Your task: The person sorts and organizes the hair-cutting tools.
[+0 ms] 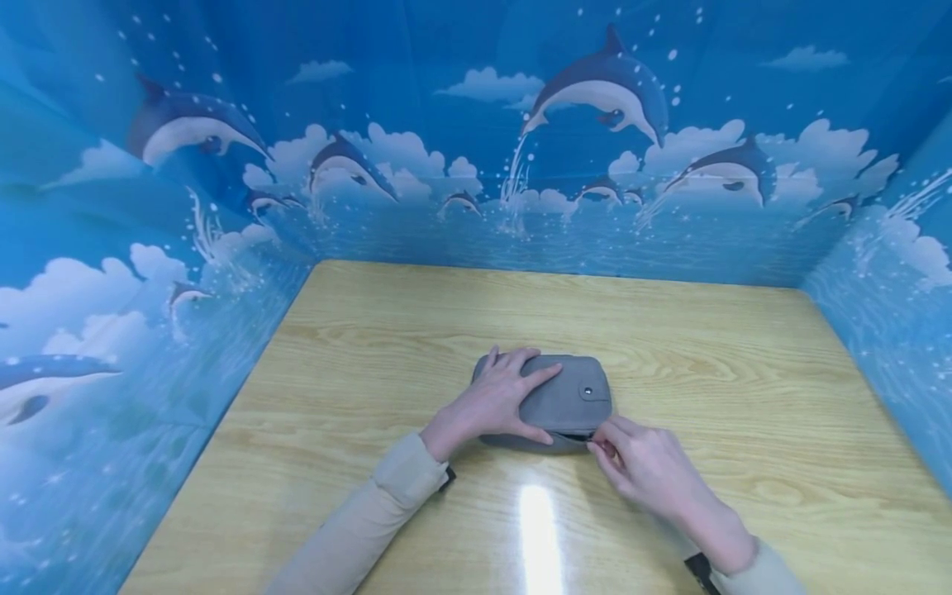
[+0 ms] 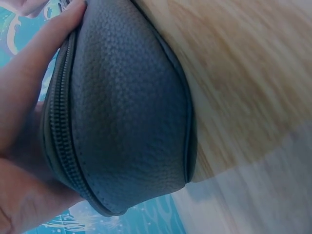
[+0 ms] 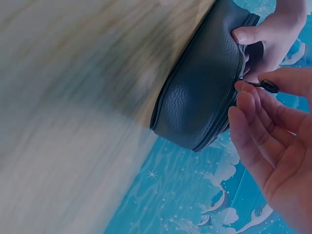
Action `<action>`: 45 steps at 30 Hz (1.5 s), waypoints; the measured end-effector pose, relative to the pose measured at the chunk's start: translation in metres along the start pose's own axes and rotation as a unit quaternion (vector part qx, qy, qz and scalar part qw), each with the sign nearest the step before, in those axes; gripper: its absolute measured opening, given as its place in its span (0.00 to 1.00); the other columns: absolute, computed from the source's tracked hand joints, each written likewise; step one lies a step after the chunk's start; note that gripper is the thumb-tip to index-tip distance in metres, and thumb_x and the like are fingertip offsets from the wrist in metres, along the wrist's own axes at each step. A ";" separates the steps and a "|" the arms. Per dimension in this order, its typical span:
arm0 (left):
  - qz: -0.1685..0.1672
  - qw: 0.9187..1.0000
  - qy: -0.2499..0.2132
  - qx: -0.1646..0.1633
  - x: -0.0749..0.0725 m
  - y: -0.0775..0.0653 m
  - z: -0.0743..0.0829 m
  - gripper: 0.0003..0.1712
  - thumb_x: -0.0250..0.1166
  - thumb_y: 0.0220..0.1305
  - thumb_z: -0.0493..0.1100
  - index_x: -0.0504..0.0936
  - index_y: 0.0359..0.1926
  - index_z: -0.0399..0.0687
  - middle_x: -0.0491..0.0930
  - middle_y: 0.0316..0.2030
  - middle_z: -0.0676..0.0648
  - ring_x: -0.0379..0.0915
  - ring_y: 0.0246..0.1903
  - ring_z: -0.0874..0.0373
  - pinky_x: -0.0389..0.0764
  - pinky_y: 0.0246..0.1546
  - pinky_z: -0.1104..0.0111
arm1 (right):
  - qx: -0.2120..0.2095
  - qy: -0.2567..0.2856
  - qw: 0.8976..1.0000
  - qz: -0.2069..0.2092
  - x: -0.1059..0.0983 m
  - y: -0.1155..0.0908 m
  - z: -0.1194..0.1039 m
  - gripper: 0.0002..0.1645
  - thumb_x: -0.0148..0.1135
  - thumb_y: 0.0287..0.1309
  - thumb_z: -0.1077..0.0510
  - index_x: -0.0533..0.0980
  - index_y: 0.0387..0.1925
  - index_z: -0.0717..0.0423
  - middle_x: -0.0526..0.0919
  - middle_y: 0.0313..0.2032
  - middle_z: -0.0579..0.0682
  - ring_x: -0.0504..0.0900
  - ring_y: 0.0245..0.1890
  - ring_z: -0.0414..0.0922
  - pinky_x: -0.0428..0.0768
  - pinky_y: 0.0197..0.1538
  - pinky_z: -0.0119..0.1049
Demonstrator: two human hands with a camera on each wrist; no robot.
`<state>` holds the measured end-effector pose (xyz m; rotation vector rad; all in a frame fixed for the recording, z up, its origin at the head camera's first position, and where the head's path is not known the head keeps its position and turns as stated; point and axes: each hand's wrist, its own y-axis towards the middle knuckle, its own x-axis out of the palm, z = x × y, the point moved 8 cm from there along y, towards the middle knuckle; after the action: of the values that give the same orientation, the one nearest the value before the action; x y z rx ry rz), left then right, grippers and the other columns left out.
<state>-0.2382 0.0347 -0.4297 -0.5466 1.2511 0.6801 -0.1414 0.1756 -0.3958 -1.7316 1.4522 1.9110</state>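
Observation:
A grey, pebble-textured zip pouch (image 1: 554, 405) lies on the wooden table, with a snap tab (image 1: 592, 391) at the right of its top. My left hand (image 1: 498, 392) rests across its left part with fingers spread and thumb at the front edge. In the left wrist view the thumb lies along the zip (image 2: 61, 117), whose teeth are closed along that end. At the front right corner my right hand (image 1: 650, 467) pinches the dark zipper pull (image 3: 269, 86) between thumb and fingers. A dark gap shows in the zip between the two hands; what is inside is hidden.
The light wood table (image 1: 706, 355) reaches out on all sides of the pouch. Blue dolphin-print sheeting (image 1: 476, 223) stands along its back, left and right edges. A bright light reflection lies on the table in front of the pouch.

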 end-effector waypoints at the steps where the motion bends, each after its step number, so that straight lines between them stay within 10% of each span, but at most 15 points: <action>1: 0.001 1.000 -0.001 0.000 0.000 0.000 0.000 0.63 0.73 0.46 0.76 0.58 0.79 0.63 0.56 0.75 0.40 0.54 0.74 0.44 0.49 0.74 0.37 | 0.001 0.000 1.000 0.002 0.001 0.000 -0.001 0.06 0.70 0.48 0.61 0.79 0.25 0.50 0.74 0.21 0.36 0.62 0.18 0.24 0.61 0.18 0.17; 22: -0.016 1.000 -0.008 -0.004 -0.001 -0.005 0.000 0.63 0.73 0.46 0.76 0.57 0.79 0.61 0.53 0.77 0.40 0.48 0.77 0.44 0.47 0.74 0.37 | 0.096 0.052 0.993 -0.036 0.006 0.000 0.008 0.08 0.75 0.54 0.60 0.81 0.29 0.47 0.75 0.21 0.33 0.62 0.17 0.22 0.64 0.17 0.20; 29: 0.006 0.998 -0.013 0.056 -0.011 -0.011 0.026 0.53 0.71 0.54 0.71 0.64 0.76 0.57 0.57 0.76 0.41 0.50 0.76 0.45 0.55 0.74 0.43 | 0.144 0.032 0.986 -0.081 0.010 -0.005 0.016 0.13 0.70 0.61 0.59 0.77 0.24 0.46 0.63 0.13 0.30 0.53 0.12 0.24 0.57 0.14 0.23; 32: 0.068 0.993 -0.019 0.098 -0.019 -0.014 0.045 0.41 0.70 0.57 0.68 0.76 0.68 0.58 0.71 0.67 0.49 0.68 0.66 0.55 0.71 0.67 0.60 | 0.165 0.031 0.982 -0.083 0.009 -0.005 0.018 0.16 0.68 0.63 0.56 0.74 0.22 0.43 0.61 0.12 0.30 0.54 0.11 0.25 0.57 0.14 0.24; 36: 0.134 0.982 -0.020 0.128 -0.023 -0.017 0.070 0.27 0.74 0.55 0.64 0.85 0.53 0.60 0.81 0.46 0.59 0.77 0.37 0.71 0.75 0.33 0.85 | 0.186 0.035 0.979 -0.072 0.005 -0.004 0.019 0.17 0.68 0.63 0.56 0.75 0.20 0.43 0.61 0.11 0.30 0.54 0.11 0.26 0.57 0.14 0.24; 45: 0.134 0.986 -0.025 0.098 -0.010 -0.006 0.087 0.14 0.75 0.59 0.56 0.85 0.37 0.54 0.83 0.30 0.60 0.71 0.23 0.75 0.67 0.23 0.90 | 0.164 0.057 0.984 -0.037 0.003 -0.005 0.015 0.15 0.70 0.61 0.55 0.76 0.21 0.41 0.61 0.12 0.28 0.53 0.12 0.24 0.58 0.15 0.24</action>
<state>-0.1772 0.0905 -0.3997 -0.1980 1.3392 0.7785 -0.1493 0.1879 -0.4032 -1.7313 1.6093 1.4585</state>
